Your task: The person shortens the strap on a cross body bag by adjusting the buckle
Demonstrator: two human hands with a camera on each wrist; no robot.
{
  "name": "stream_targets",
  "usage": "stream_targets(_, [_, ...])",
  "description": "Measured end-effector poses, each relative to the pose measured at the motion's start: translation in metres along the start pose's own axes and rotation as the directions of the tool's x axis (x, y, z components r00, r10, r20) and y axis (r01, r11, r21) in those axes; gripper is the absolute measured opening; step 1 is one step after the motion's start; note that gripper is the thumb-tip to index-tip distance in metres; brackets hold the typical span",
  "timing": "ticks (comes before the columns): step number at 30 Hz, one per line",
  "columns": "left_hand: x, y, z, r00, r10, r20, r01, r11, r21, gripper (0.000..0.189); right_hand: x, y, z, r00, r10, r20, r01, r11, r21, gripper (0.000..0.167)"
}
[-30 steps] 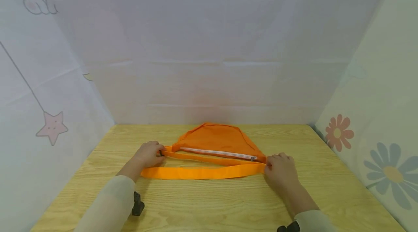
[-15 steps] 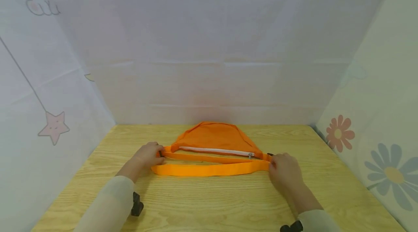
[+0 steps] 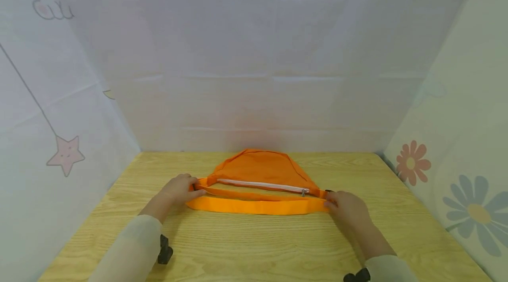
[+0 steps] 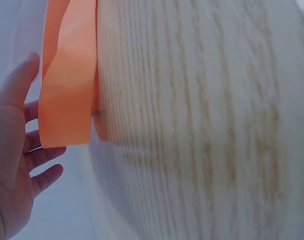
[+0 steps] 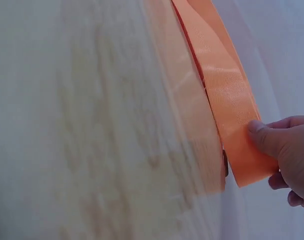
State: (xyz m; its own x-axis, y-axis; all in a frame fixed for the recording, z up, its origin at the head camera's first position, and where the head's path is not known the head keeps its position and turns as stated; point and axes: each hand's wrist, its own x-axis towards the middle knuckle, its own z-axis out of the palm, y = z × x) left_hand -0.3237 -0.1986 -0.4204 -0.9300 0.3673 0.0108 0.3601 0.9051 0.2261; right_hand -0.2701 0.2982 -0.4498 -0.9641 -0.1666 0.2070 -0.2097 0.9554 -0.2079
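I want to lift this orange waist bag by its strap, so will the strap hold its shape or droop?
The strap would likely droop: it is flat woven webbing, folded limp on the table. The bag lies flat, so it probably weighs little.

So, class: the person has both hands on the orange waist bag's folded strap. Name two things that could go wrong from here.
1. The right hand pinches only the folded end of the strap; the webbing looks smooth, so the fold may slip and spring open.
2. The left hand rests at the other fold with fingers loose, so any tug from the right could drag the waist bag askew on the table.
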Motion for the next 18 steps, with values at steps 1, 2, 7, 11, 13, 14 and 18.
stream_targets(1, [0.0, -0.001, 0.001, 1.0, -0.004, 0.004, 0.004, 1.0, -0.003, 0.051, 0.0, 0.0, 0.0, 1.0, 0.01, -0.008, -0.01, 1.0, -0.01, 0.012])
stream_targets(2, [0.001, -0.002, 0.001, 1.0, -0.007, 0.006, 0.007, 1.0, -0.003, 0.055, -0.001, 0.0, -0.001, 0.999, 0.029, -0.015, -0.03, 0.999, -0.015, 0.014])
stream_targets(7, [0.003, -0.005, 0.003, 1.0, -0.02, 0.016, 0.02, 1.0, 0.016, 0.066, -0.004, 0.003, -0.002, 0.989, 0.144, -0.024, -0.143, 0.989, 0.031, 0.018])
stream_targets(11, [0.004, -0.007, 0.005, 1.0, 0.021, -0.019, -0.02, 0.997, 0.076, 0.048, -0.005, 0.006, -0.004, 0.99, 0.143, 0.002, -0.143, 0.989, 0.045, 0.018])
stream_targets(13, [0.005, -0.009, 0.007, 0.998, 0.046, -0.042, -0.041, 0.993, 0.11, 0.034, -0.005, 0.007, -0.004, 0.993, 0.121, 0.009, -0.121, 0.992, 0.041, 0.018])
stream_targets(14, [0.005, -0.01, 0.007, 0.998, 0.048, -0.05, -0.041, 0.992, 0.118, 0.027, -0.005, 0.007, -0.005, 0.994, 0.108, 0.012, -0.108, 0.993, 0.038, 0.018])
stream_targets(18, [0.005, -0.012, 0.008, 0.995, 0.059, -0.078, -0.046, 0.987, 0.154, 0.016, -0.006, 0.013, -0.004, 0.996, 0.084, 0.01, -0.084, 0.996, 0.005, 0.016])
